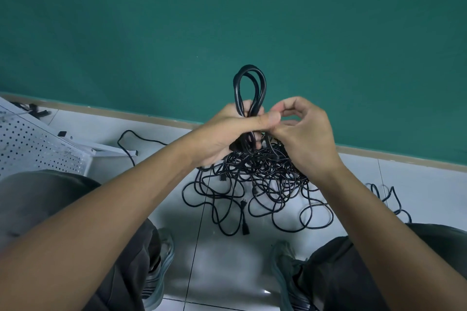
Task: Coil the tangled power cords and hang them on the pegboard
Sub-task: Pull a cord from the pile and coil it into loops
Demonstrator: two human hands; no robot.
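My left hand (227, 134) grips a black power cord folded into loops (250, 88) that stand up above the fist. My right hand (303, 134) sits right beside it with curled fingers at the cord below the loops; what its fingertips hold is hidden. Under both hands a tangled heap of black cords (257, 184) lies on the white tiled floor, with plugs showing at its front edge. The white pegboard (32, 149) lies tilted at the left.
A green wall (227, 20) rises straight ahead behind the heap. A single cord (131, 139) trails by the pegboard's frame, and another cord (389, 199) lies at the right. My knees and shoes fill the bottom of the view.
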